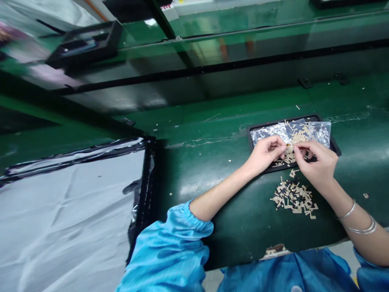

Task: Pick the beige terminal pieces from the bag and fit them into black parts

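Note:
Both hands meet above a shallow black tray [334, 148]. My left hand [266, 153] is closed in a pinch on a small part [287, 145] with a dark and gold-coloured tip. Just to its right, my right hand [319, 162] is also pinched closed; what its fingertips hold is too small to make out. Under the fingers lie clear plastic bags [320, 132] and a heap of tiny beige strips [299, 136] in the tray. A second pile of small beige and black pieces [294, 198] lies on the green table in front of the tray.
To the left stands a large black-edged box or frame with a whitish sheet [75, 211]. A low ledge [212, 87] runs behind the table. Beyond it are a black tray [88, 42] and a blurred pink sleeve of another person [51, 75]. Stray bits dot the green tabletop [194, 178].

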Motion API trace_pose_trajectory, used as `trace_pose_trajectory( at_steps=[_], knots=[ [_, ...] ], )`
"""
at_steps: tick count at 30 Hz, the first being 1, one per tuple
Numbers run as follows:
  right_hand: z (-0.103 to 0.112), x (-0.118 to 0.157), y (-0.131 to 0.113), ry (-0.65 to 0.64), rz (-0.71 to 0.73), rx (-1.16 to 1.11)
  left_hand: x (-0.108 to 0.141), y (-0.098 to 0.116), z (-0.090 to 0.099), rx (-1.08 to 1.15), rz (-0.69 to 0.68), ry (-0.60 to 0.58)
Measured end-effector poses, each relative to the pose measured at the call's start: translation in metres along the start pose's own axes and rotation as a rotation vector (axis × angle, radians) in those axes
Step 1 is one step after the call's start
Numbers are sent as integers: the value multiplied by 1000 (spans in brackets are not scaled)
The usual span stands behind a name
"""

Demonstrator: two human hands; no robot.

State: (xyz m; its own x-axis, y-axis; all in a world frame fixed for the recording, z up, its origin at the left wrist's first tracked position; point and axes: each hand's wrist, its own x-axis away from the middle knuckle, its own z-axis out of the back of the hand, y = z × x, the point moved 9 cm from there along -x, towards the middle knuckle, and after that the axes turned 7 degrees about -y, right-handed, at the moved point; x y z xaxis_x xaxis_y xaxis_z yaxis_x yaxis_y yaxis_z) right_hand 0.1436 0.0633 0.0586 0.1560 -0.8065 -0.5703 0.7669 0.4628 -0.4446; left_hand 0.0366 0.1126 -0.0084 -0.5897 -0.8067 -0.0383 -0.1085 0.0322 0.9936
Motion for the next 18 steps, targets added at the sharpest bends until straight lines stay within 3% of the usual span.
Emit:
trace_pose_trajectory(
  at_steps=[4,11,18],
  knots=[
    [9,-2,14,50,-89,4,-2,-5,0,168,40,-33],
    [-9,-5,10,-76,85,48,-3,-10,-13,260,130,-200],
    [-6,-3,-3,-94,99,1,-1,-12,-23,314,199,-321]
  ],
)
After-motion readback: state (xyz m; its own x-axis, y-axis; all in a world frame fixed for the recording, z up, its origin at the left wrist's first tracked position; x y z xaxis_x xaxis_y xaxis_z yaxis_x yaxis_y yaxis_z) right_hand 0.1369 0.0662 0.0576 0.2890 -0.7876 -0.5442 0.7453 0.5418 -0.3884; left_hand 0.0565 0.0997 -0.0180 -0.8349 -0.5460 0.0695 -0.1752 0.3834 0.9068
